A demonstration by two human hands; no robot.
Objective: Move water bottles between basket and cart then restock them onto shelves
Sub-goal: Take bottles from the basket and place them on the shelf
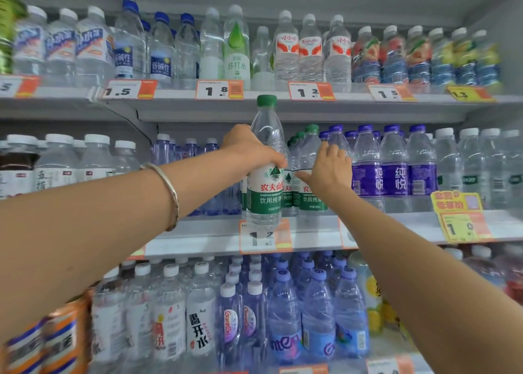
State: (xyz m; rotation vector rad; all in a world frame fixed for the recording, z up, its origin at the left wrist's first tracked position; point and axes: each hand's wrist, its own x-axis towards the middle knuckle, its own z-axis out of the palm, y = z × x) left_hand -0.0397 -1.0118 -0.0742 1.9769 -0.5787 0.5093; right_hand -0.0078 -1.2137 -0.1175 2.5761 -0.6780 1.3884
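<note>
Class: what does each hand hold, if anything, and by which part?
The left hand grips the green-capped bottle round its clear body, just above the label. The right hand holds nothing, open against shelved bottles.

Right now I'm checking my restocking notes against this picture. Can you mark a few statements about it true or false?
1. The left-hand grip holds a green-capped bottle upright in front of the middle shelf. True.
2. The right-hand grip has lifted a second bottle off the shelf. False: its fingers are spread against the shelf bottles, which stand in place.
3. The purple bottles stand to the right of the green-capped ones. True.
4. The bracelet is on the right wrist. False: it is on the left wrist.
</note>
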